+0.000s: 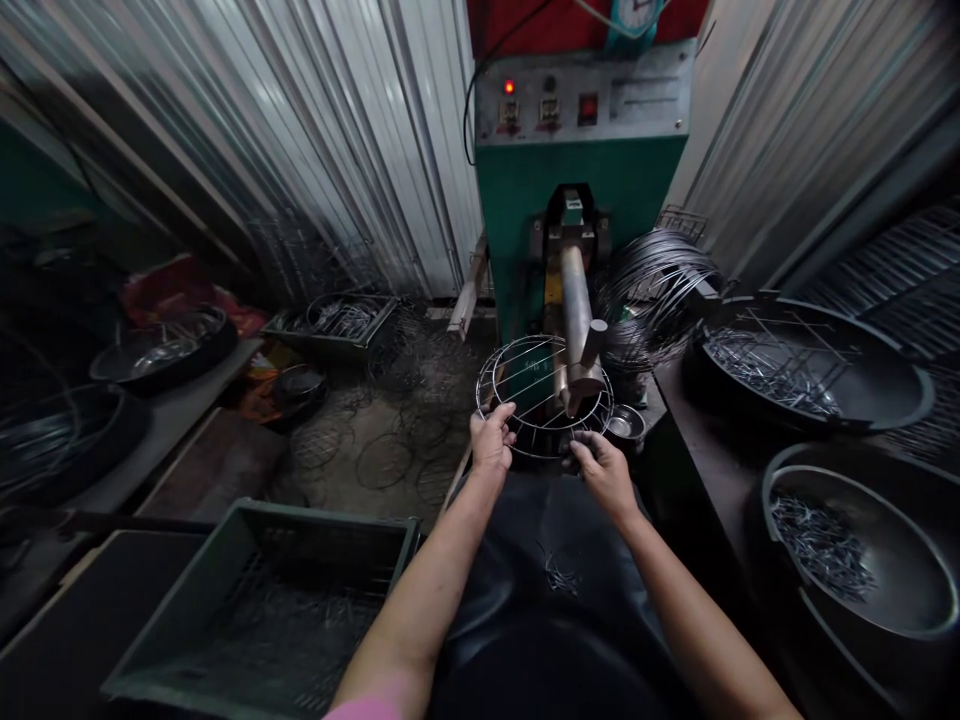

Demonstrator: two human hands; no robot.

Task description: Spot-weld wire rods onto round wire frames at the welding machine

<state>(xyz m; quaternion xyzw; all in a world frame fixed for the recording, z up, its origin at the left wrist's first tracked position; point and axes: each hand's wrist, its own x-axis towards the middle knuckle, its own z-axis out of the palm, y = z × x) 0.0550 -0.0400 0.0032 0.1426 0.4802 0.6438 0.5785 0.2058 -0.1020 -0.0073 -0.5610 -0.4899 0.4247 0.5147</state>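
Observation:
A round wire rack (541, 428), made of two rings with straight bars across, is held level under the arm of a spot welder (579, 300). On its left rim, my left hand (493, 437) is closed with the thumb on top. My right hand (602, 468) is pinched at the front rim, just before the welder's lower tip, on what looks like a short wire (572, 434); the fingers partly hide it. Several loose short wires (561, 575) lie on the dark apron (517, 540) over my lap.
Pans of short wires (821, 545) stand on the right bench, with a wire coil (660, 285) behind. A green crate (255, 510) is at lower left. Wire rings (384, 463) lie on the floor. The welder's panel (585, 95) shows a red light.

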